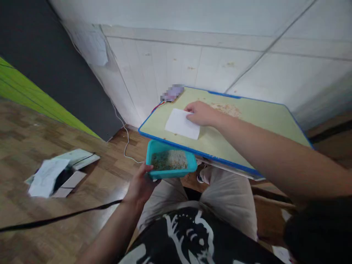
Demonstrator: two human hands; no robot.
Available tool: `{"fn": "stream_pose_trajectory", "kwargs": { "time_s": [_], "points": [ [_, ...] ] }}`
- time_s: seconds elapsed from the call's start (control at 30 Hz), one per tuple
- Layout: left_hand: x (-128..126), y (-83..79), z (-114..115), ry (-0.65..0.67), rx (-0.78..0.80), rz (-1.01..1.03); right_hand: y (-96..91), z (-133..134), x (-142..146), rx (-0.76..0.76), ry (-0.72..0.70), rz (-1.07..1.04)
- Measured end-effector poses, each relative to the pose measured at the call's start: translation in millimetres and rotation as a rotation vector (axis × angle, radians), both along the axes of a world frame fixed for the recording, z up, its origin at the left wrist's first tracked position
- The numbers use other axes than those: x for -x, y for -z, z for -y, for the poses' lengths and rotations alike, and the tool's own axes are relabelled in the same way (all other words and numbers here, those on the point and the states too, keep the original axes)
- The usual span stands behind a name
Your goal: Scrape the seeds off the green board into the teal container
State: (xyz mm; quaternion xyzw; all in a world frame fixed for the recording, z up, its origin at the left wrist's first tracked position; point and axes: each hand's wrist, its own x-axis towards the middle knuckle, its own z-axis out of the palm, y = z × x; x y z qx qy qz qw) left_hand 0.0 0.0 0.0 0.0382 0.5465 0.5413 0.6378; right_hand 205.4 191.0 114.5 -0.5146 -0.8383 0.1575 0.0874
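Note:
My left hand (143, 182) grips the left end of a teal plastic tub (172, 173), held just below the near edge of a pale-yellow table (220, 141) with a blue rim. Small pale and darker grains (173, 159) cover the tub's bottom. On the tabletop, my right hand (201, 113) pinches the right side of a white sheet of paper (182, 124), which lies near the table's left edge above the tub. A scattered patch of pale crumbs or grains (227, 109) is spread behind my right forearm.
A blurred-out flat item (173, 93) sits at the table's back left corner by a red cord. White wall panels (165, 58) stand behind. Papers and a box (60, 174) lie on the wooden floor, where a white cable (127, 139) runs. A black strap (60, 216) crosses at left.

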Motion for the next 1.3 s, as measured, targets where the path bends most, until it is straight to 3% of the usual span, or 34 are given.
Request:
{"fn": "stream_pose_trajectory", "kwargs": {
  "time_s": [0.33, 0.63, 0.83, 1.03, 1.17, 1.3],
  "points": [
    [-0.8, -7.6, 1.3, 0.028, -0.018, 0.040, -7.6, 27.2, 2.2, 0.054, -0.171, -0.065],
    [-3.2, -7.6, 4.5, 0.086, -0.054, 0.035, -6.9, 27.2, -27.1, -0.079, 0.002, -0.088],
    [-10.1, -5.2, 6.2, 0.123, -0.067, 0.041, 4.4, 28.4, -21.5, 0.101, 0.026, -0.029],
    [-20.0, -10.0, 9.9, 0.181, -0.046, 0.046, -1.0, 35.6, -19.2, 0.121, -0.046, -0.068],
    [-26.0, -10.8, 10.5, 0.196, -0.032, 0.048, -10.0, 42.8, -36.2, 0.026, -0.069, -0.110],
    [-32.3, -10.6, 9.3, 0.193, -0.020, 0.062, -15.1, 47.5, -77.9, -0.070, 0.005, -0.149]
  ]
}}
